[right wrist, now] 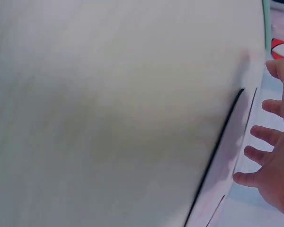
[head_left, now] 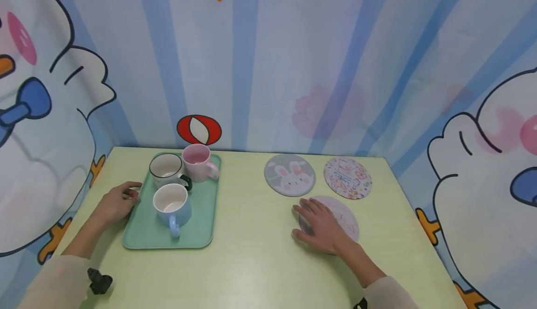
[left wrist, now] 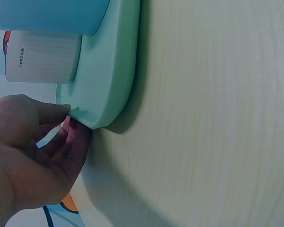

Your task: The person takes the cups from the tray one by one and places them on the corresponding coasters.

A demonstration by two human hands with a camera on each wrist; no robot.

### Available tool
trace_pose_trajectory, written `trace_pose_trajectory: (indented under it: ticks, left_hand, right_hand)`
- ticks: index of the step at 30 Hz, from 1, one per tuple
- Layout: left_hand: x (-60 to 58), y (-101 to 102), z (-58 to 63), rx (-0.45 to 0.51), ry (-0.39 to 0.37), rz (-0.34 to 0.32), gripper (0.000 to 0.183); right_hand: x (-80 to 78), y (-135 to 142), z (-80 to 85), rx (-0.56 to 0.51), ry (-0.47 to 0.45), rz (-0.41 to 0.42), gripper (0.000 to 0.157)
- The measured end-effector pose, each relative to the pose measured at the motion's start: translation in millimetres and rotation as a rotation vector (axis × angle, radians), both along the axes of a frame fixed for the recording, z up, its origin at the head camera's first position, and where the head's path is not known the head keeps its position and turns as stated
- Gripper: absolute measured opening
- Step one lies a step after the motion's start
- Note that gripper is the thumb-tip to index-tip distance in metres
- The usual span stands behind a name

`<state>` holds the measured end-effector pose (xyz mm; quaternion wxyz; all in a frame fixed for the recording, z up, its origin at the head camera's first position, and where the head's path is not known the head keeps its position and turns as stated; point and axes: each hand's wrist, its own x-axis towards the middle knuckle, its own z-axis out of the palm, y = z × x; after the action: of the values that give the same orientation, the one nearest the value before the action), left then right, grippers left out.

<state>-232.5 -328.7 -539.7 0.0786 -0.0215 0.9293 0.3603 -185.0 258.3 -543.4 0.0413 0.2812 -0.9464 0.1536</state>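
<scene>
My left hand (head_left: 116, 205) pinches the left rim of a green tray (head_left: 201, 227); in the left wrist view the thumb lies over the rim and the fingers curl beneath it. Three mugs stand upright on the tray: a white mug (head_left: 162, 179) with dark rim and handle, a pink mug (head_left: 195, 171) behind, and a light blue mug (head_left: 182, 212) in front. My right hand (head_left: 322, 229) is spread over a round lilac coaster (head_left: 347, 218), covering its left part. In the right wrist view its fingers (right wrist: 262, 135) are apart, with nothing between them.
Two more round coasters lie toward the back of the table: a grey rabbit coaster (head_left: 289, 175) and a white coaster (head_left: 347, 178) with small colourful drawings. Behind the pale yellow table (head_left: 251, 271) hangs a blue striped curtain (head_left: 268, 66) with cartoon figures.
</scene>
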Motion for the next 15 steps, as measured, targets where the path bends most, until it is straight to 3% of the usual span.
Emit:
trace_pose_trajectory:
  ticks: [8,15]
  left_hand:
    - [-1.3,1,2.0,-0.016,-0.024,0.027,0.049]
    - [-1.7,1,0.5,-0.024,-0.007,0.025,0.048]
  right_hand:
    - [-6.8,-29,11.8,-0.009,-0.077,0.08,0.071]
    - [-13.0,-60,21.1,-0.094,-0.184,0.118,0.074]
